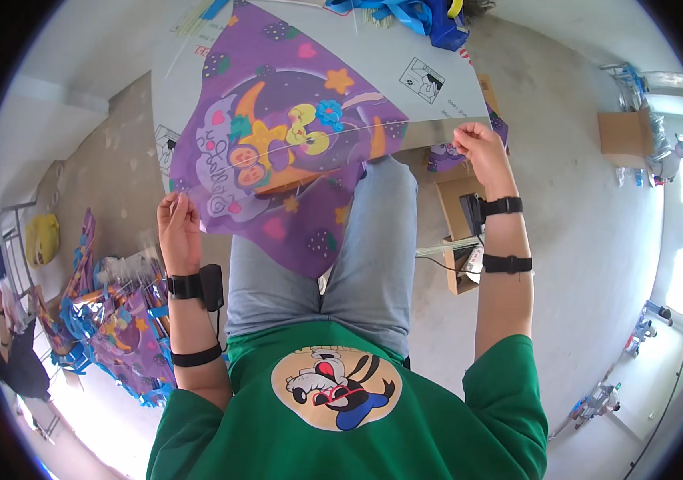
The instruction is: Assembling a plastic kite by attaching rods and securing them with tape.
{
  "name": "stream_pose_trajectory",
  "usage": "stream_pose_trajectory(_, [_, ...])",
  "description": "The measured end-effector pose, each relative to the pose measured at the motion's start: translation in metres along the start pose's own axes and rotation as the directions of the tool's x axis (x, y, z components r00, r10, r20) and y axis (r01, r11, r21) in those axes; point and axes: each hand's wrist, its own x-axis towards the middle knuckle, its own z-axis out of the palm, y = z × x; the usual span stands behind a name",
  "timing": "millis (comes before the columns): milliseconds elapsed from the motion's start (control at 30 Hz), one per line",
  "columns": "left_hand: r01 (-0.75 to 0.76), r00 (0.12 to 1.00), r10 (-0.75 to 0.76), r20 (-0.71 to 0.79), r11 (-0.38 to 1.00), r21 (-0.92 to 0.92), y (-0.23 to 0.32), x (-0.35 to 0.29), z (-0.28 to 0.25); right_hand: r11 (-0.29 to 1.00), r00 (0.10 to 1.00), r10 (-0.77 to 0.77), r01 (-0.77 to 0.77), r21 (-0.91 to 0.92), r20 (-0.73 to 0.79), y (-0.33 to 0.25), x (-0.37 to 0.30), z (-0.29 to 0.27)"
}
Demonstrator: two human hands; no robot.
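Observation:
A purple kite sail [281, 60] with printed cartoon figures, stars and strawberries lies over the table's near edge and hangs down onto my lap. A thin pale rod or line [341, 130], too fine to tell which, runs across it from left to right. At the sail's left corner my left hand [179, 220] is closed in a pinch on the purple fabric. My right hand [479, 152], off to the right of the sail, has its fingers pinched at the far end of the thin line. Both wrists carry black straps with small devices.
The sail rests partly on a pale table top [445, 104] with printed marks. Blue ribbon [405, 10] lies at its far edge. Cardboard boxes [457, 208] stand below on the right. More purple kites [129, 328] with blue ribbon hang at my left.

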Motion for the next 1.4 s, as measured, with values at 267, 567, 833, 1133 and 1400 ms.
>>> stream_pose_trajectory(267, [-0.010,0.998,0.013,-0.066,0.999,0.049,-0.006,0.011,-0.008,1.000,1.000,-0.015,0.014,-0.009,-0.017,0.027,0.050,0.031])
stream_pose_trajectory(567, [-0.023,0.995,0.032,-0.092,0.996,0.091,0.001,0.012,-0.002,0.986,0.998,0.031,-0.041,-0.160,-0.063,0.039,0.074,0.051])
stream_pose_trajectory(833, [-0.032,0.995,0.040,-0.096,0.996,0.089,0.000,0.013,-0.004,0.983,0.998,0.029,-0.040,-0.178,-0.063,0.038,0.077,0.056])
stream_pose_trajectory(1133, [0.015,0.998,-0.010,-0.069,0.998,0.066,-0.001,0.015,-0.008,0.985,0.997,0.036,-0.048,-0.167,-0.073,0.045,0.077,0.052])
stream_pose_trajectory(1400, [0.026,0.992,-0.017,-0.125,0.997,0.067,-0.003,0.015,-0.013,0.996,0.994,0.031,-0.040,-0.085,-0.103,0.043,0.079,0.059])
